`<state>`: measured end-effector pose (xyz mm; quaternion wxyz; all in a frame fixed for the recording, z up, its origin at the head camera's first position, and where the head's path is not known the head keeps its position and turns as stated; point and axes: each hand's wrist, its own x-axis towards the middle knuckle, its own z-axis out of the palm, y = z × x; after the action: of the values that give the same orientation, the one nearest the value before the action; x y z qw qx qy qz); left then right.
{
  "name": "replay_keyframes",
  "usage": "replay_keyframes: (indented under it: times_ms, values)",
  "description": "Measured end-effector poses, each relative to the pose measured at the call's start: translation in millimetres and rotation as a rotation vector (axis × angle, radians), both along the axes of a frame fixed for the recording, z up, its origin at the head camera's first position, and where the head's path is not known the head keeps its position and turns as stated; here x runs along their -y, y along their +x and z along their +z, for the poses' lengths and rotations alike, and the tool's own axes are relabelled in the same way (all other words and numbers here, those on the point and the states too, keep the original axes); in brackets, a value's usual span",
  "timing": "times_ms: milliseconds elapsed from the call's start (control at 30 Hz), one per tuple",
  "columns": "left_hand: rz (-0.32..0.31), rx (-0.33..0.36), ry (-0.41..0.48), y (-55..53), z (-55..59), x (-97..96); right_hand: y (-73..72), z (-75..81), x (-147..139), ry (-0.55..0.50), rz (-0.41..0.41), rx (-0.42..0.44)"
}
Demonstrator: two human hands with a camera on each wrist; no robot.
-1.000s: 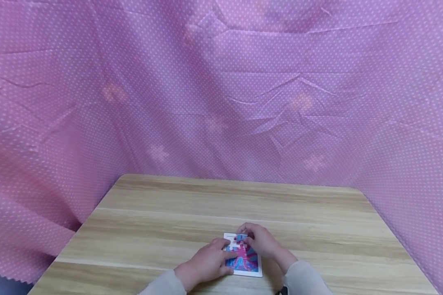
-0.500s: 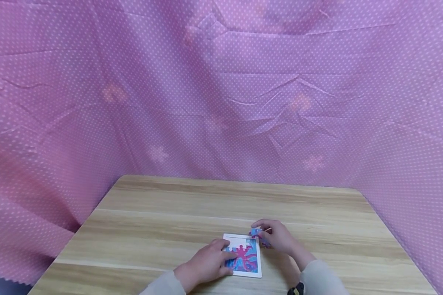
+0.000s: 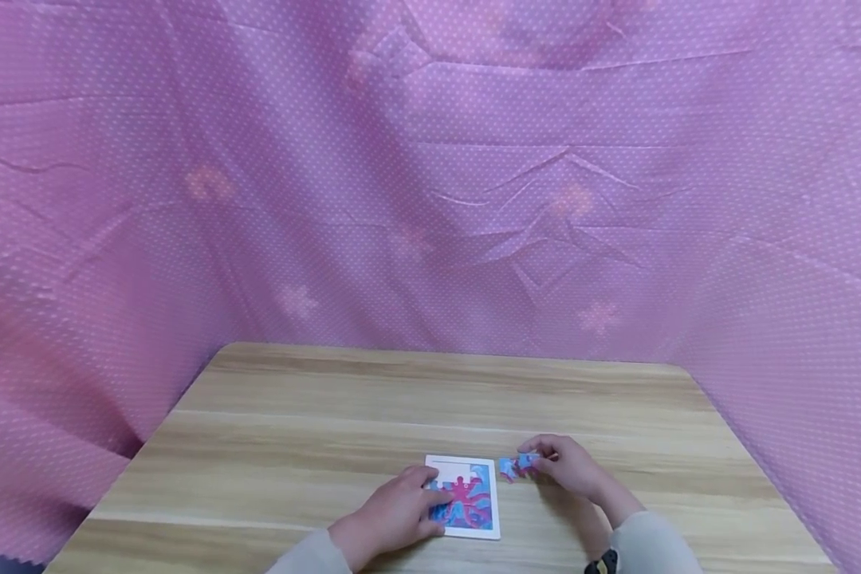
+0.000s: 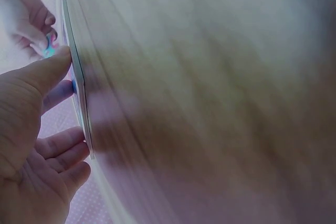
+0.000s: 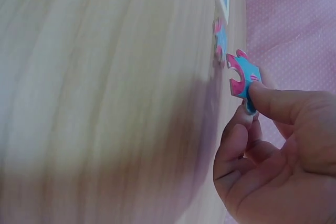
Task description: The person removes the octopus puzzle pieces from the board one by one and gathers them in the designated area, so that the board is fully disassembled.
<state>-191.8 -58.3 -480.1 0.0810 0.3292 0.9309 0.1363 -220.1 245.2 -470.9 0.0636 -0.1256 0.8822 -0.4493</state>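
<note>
A jigsaw board [image 3: 450, 470] with a white frame lies on the table, its pink octopus picture filled in except for a white stretch at the top left. My left hand [image 3: 395, 512] rests on the board's left side, fingers spread over its edge and picture. To the right of the board, my right hand [image 3: 572, 469] pinches a blue and pink jigsaw piece [image 5: 247, 77] between thumb and fingers. Another jigsaw piece [image 3: 507, 469] lies on the table between the board and that hand, overlapped slightly by the held piece in the head view.
The wooden table [image 3: 316, 399] has rounded far corners. A pink dotted curtain [image 3: 430, 199] hangs behind it and along both sides. A dark watch [image 3: 603, 563] is worn at the right wrist.
My right hand has moved from over the board's top to the right of it, carrying the jigsaw piece away. The board's white upper area now shows more fully. My left hand stays on the board.
</note>
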Motion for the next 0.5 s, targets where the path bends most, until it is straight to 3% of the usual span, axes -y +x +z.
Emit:
replay_keyframes:
  times_ms: [233,500]
  values:
    - [0.001,0.009,0.0,1.3,-0.6,0.9,2.8,-5.1,-5.6,0.076,-0.03,-0.02]
    - [0.015,0.03,0.008,1.8,-0.8,1.0,2.6,-10.4,-1.9,0.232,-0.18,-0.081]
